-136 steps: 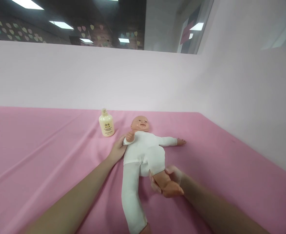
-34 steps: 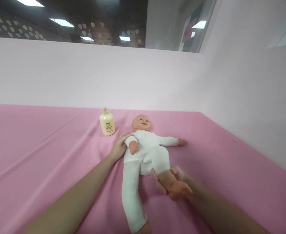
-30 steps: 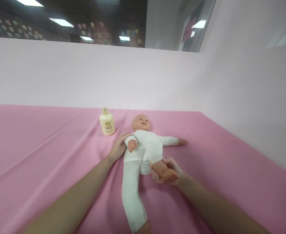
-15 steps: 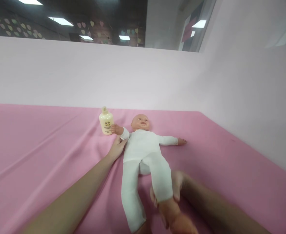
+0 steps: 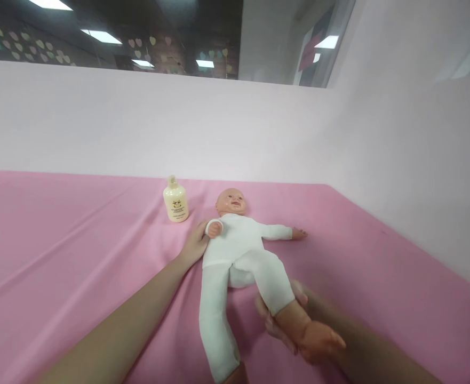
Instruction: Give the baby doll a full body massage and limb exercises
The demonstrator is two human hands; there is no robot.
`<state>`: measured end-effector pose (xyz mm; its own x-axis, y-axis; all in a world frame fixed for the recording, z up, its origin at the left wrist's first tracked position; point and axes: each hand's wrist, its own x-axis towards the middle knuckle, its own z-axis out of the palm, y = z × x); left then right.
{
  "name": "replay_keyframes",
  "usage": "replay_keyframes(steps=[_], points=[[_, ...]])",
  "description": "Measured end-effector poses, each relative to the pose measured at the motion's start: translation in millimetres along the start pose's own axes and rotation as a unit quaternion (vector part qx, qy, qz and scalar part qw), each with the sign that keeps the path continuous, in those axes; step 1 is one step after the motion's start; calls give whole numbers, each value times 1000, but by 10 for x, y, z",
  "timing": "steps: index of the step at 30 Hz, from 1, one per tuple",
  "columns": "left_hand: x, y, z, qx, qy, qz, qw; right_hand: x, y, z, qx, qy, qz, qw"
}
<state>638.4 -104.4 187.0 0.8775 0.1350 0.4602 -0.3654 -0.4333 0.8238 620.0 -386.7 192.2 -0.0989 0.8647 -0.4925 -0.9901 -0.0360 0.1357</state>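
Doll (image 5: 235,245) supine; right hand (image 5: 277,320) clasping its lower leg, left hand (image 5: 194,246) flat against shoulder; could topple bottle (image 5: 175,200) if swung.

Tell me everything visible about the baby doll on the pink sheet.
The baby doll lies on its back on the pink sheet, bald plastic head toward the wall. It wears a white soft-looking suit over torso, arms and legs; hands and feet are bare plastic. One arm lies straight out sideways, the other is bent up. The left hand rests at that shoulder. The right hand holds one lower leg from beneath, foot lifted. A cream bottle stands nearby, apart.
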Motion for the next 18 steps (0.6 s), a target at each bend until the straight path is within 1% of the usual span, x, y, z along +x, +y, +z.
replay_keyframes(steps=[1, 2, 3, 4, 5, 6, 7, 9, 10, 13, 15, 17, 18], points=[[-6, 25, 0, 9, -4, 21, 1000, -30, 25, 37, 81, 45, -40, 995], [-11, 42, -1, 16, -8, 33, 999, -55, 39, 81, 135, 67, -62, 987], [-15, 52, -1, 19, -9, 39, 999, -74, 40, 129, 152, 65, -76, 983], [-18, 56, -2, 19, -8, 40, 999, -89, 32, 176, 133, 43, -95, 986], [-19, 54, -3, 18, -9, 39, 999, -100, 16, 217, 91, 11, -124, 988], [-21, 49, -4, 16, -10, 37, 999, -106, -4, 250, 23, -32, -160, 986], [-21, 44, -7, 15, -10, 35, 999, -109, -24, 271, -63, -80, -195, 976], [-21, 35, -12, 14, -8, 31, 999, -107, -59, 276, -218, -156, -242, 932], [-21, 32, -13, 13, -9, 27, 999, -103, -73, 261, -261, -176, -249, 916], [-16, 21, -6, 3, -10, 5, 1000, -87, -106, 159, -331, -210, -237, 889], [-8, 4, 5, -4, 9, -25, 1000, -72, -122, 58, -361, -238, -214, 876], [3, -25, 14, -10, 46, -58, 997, -46, -133, -45, -397, -278, -163, 860], [10, -42, 14, -16, 68, -67, 995, -27, -136, -85, -426, -291, -125, 848]])
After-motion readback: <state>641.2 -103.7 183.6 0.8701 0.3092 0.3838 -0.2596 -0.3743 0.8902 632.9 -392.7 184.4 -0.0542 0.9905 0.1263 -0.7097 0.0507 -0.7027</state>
